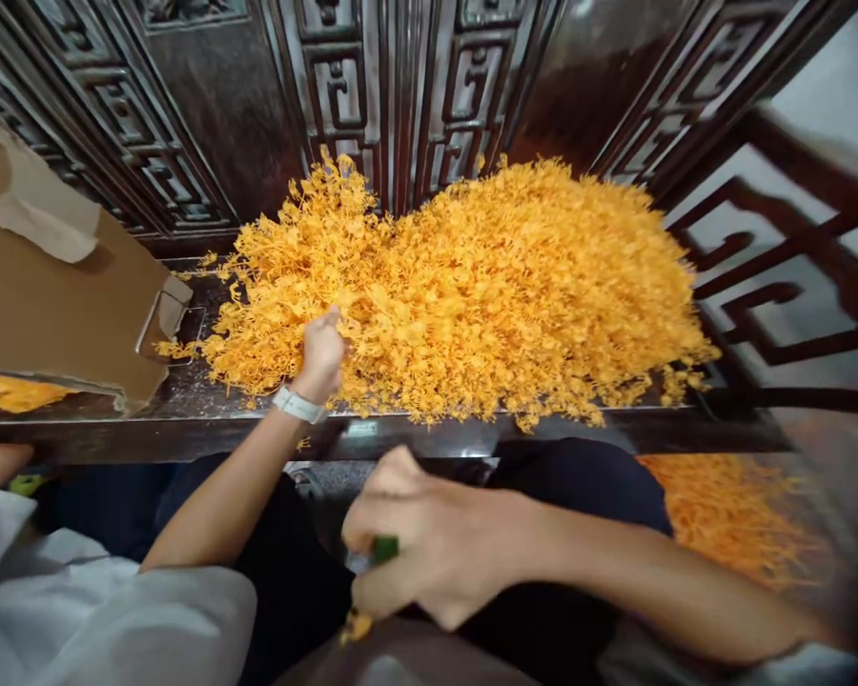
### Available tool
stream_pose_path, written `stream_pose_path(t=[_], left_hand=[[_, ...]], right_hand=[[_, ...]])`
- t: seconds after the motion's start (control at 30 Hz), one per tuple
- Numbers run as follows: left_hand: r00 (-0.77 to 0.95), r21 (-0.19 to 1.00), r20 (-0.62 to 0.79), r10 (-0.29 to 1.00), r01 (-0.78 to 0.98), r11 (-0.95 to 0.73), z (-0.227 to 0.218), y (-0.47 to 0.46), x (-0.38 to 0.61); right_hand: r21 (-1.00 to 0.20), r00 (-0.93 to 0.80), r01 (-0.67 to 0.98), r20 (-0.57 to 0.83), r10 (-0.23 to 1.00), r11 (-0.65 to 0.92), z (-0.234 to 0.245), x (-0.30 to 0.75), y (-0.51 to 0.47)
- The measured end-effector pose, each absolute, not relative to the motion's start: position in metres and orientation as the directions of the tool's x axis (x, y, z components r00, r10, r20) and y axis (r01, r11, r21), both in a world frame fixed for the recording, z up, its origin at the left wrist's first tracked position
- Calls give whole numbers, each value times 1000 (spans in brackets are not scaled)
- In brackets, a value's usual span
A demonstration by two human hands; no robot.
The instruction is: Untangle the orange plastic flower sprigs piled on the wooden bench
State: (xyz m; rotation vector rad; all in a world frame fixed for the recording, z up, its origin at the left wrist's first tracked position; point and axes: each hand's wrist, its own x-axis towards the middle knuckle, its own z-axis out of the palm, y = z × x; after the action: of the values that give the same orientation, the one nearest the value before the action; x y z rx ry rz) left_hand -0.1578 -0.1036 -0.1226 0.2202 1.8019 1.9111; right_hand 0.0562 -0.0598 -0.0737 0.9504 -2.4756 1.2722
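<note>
A large heap of orange plastic flower sprigs (pixel 515 286) lies on a dark wooden bench. My left hand (pixel 323 354), with a pale watch strap (pixel 298 405) at the wrist, reaches into the left part of the heap. Its fingers are curled closed among the sprigs; the fingertips are partly hidden. Close to my lap, my right hand (pixel 436 538) is closed and blurred by motion. Between its fingers shows a small green thing (pixel 384 548), whose kind I cannot make out. A small orange-yellow piece (pixel 356 626) shows just below the fingers.
An opened cardboard box (pixel 64 276) stands at left on the bench (pixel 207 414). Carved dark wood panels (pixel 272 114) rise behind; a lattice armrest (pixel 779 257) borders the right. More orange sprigs (pixel 736 514) lie low at right. Another person's arm (pixel 0 464) shows at far left.
</note>
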Motion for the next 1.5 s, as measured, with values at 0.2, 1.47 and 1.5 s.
stream_pose_path(t=[0.2,1.47,1.5], left_hand=[[-811,971,-110,575,-210,-111,-113,-114,-166],[-701,998,40,712,-2,-57,-108,-112,-139],[-685,999,33,728,-3,-49,-110,-110,-133]], right_hand=[[-953,-945,-302,299,133,-2,-71,54,-14],[-965,-935,105,-179,-306,242,-77,55,13],[-961,-927,110,-191,-322,255,-79,56,12]])
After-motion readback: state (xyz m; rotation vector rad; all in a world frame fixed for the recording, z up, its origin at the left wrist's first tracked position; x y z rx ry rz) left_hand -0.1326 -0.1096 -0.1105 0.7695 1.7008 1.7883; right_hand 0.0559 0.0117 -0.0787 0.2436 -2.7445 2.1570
